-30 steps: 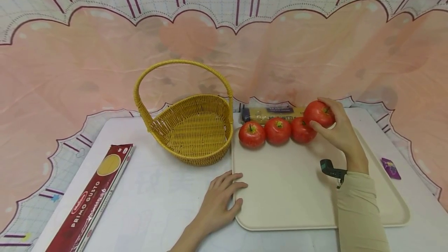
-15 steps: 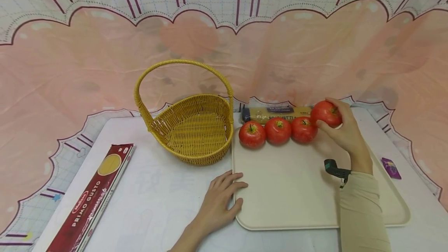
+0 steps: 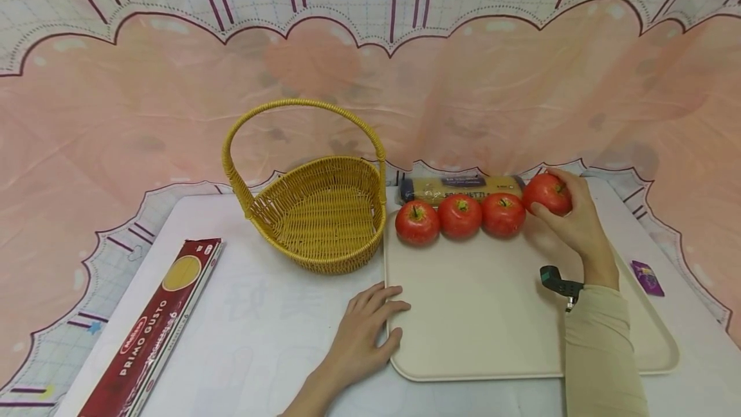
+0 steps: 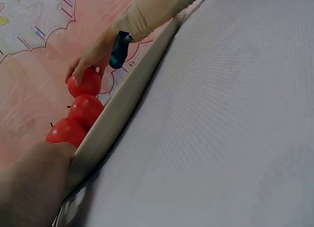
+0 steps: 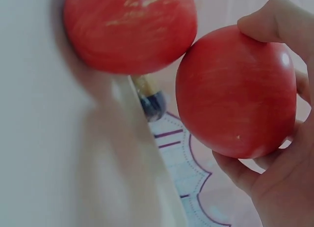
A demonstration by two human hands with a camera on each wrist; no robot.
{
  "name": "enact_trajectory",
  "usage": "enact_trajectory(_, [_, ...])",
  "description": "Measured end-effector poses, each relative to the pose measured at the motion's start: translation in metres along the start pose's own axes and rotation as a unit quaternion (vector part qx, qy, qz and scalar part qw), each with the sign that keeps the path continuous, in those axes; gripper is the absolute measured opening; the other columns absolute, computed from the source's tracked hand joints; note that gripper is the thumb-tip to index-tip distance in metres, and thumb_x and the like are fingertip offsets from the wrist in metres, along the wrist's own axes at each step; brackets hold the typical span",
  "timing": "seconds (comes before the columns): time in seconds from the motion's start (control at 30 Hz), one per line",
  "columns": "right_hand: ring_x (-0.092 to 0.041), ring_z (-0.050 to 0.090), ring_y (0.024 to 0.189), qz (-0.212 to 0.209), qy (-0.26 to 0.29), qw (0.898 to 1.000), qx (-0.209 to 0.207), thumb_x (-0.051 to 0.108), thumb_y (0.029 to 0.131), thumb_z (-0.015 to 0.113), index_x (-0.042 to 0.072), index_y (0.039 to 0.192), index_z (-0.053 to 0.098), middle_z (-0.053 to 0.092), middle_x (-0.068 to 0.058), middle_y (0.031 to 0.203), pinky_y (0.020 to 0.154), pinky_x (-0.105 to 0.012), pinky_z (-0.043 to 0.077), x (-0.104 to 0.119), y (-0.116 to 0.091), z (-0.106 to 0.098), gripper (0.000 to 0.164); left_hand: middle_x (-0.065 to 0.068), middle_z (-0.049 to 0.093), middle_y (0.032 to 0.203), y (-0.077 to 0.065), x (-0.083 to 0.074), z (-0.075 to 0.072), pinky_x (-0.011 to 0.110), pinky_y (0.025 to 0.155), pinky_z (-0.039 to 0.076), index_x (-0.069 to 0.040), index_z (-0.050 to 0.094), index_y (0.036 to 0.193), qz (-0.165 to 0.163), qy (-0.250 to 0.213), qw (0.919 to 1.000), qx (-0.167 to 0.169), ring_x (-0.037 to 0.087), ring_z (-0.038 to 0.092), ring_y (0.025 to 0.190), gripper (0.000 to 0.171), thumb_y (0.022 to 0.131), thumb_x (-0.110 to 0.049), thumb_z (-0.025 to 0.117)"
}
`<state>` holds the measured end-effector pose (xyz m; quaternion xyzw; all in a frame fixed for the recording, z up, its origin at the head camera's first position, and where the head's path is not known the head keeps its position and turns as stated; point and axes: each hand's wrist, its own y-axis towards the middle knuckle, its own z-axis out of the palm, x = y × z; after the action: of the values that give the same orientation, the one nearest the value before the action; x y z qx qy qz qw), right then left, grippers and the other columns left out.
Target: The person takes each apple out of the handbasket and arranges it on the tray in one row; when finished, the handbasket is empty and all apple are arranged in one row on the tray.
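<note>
In the head view my right hand (image 3: 573, 221) grips a red apple (image 3: 543, 193) over the far right part of the beige tray (image 3: 475, 314). Seen from the right wrist, the thumb lies on one side of the held apple (image 5: 235, 94) and the fingers curl round the other. Close beside it is a neighbouring apple (image 5: 130, 30). Three apples, the nearest being the right-hand apple (image 3: 503, 214), stand in a row along the tray's far edge. My left hand (image 3: 365, 333) rests with relaxed fingers over the tray's left rim.
A yellow wicker basket (image 3: 272, 246) with a tall handle stands left of the tray. Behind the apples lies a spaghetti packet (image 3: 425, 190). A red pasta pack (image 3: 153, 320) lies far left, and a small purple packet (image 3: 647, 278) sits right of the tray.
My right hand has carried the apple rightward, away from overlapping the third apple, and then slightly down beside it. My left hand stays in place.
</note>
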<state>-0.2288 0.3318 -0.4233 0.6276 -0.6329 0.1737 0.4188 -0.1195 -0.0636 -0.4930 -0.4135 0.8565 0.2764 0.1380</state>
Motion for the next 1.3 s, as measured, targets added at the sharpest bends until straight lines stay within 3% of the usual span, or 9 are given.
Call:
enact_trajectory(0.13, [-0.037, 0.033, 0.125, 0.023, 0.003, 0.999, 0.022, 0.019, 0.083, 0.069, 0.02, 0.146, 0.032, 0.031, -0.017, 0.141, 0.101, -0.066, 0.033, -0.006, -0.002, -0.001, 0.072, -0.005, 0.052, 0.136, 0.0, 0.0, 0.0, 0.046, 0.109, 0.032, -0.027, 0.061, 0.115, 0.0, 0.0, 1.0, -0.001, 0.024, 0.04, 0.134, 0.033, 0.083, -0.024, 0.064])
enact_trajectory(0.27, [-0.043, 0.03, 0.128, 0.035, -0.003, 0.998, 0.051, 0.023, 0.084, 0.069, 0.018, 0.147, 0.028, 0.026, -0.022, 0.145, 0.1, -0.069, 0.031, -0.012, -0.004, -0.003, 0.075, -0.006, 0.052, 0.136, 0.0, 0.001, 0.001, 0.045, 0.109, 0.032, -0.027, 0.061, 0.116, 0.004, 0.004, 1.0, -0.004, 0.024, 0.04, 0.134, 0.033, 0.083, -0.024, 0.064])
enact_trajectory(0.53, [-0.048, 0.032, 0.126, 0.03, -0.018, 0.996, 0.078, 0.025, 0.084, 0.069, 0.017, 0.149, 0.025, 0.025, -0.026, 0.146, 0.098, -0.07, 0.032, -0.021, -0.006, -0.002, 0.079, -0.006, 0.052, 0.136, 0.0, 0.0, 0.002, 0.045, 0.11, 0.031, -0.027, 0.061, 0.116, -0.002, 0.005, 1.0, 0.004, 0.023, 0.039, 0.135, 0.033, 0.083, -0.025, 0.063])
enact_trajectory(0.97, [-0.052, 0.032, 0.125, 0.081, -0.069, 0.985, 0.138, 0.044, 0.084, 0.067, 0.021, 0.152, 0.014, 0.019, -0.029, 0.148, 0.097, -0.071, 0.032, -0.021, -0.002, -0.006, 0.089, -0.005, 0.052, 0.136, 0.001, 0.0, 0.0, 0.045, 0.11, 0.031, -0.026, 0.062, 0.115, -0.006, 0.002, 1.0, 0.006, 0.024, 0.04, 0.134, 0.032, 0.083, -0.024, 0.063])
enact_trajectory(1.17, [-0.052, 0.032, 0.124, 0.077, -0.048, 0.987, 0.134, 0.037, 0.084, 0.068, 0.013, 0.152, 0.004, 0.022, -0.032, 0.141, 0.097, -0.07, 0.033, -0.024, -0.003, -0.003, 0.095, -0.005, 0.053, 0.135, 0.001, -0.001, 0.0, 0.046, 0.109, 0.031, -0.026, 0.062, 0.115, -0.004, 0.0, 1.0, 0.003, 0.024, 0.04, 0.134, 0.032, 0.083, -0.024, 0.063])
enact_trajectory(1.3, [-0.052, 0.029, 0.125, 0.1, -0.04, 0.984, 0.141, 0.04, 0.084, 0.067, 0.015, 0.152, -0.002, 0.019, -0.032, 0.143, 0.097, -0.071, 0.033, -0.025, -0.004, -0.003, 0.1, -0.005, 0.053, 0.135, 0.001, -0.001, 0.001, 0.046, 0.109, 0.031, -0.026, 0.062, 0.115, -0.001, 0.001, 1.0, 0.001, 0.025, 0.04, 0.134, 0.032, 0.083, -0.024, 0.063])
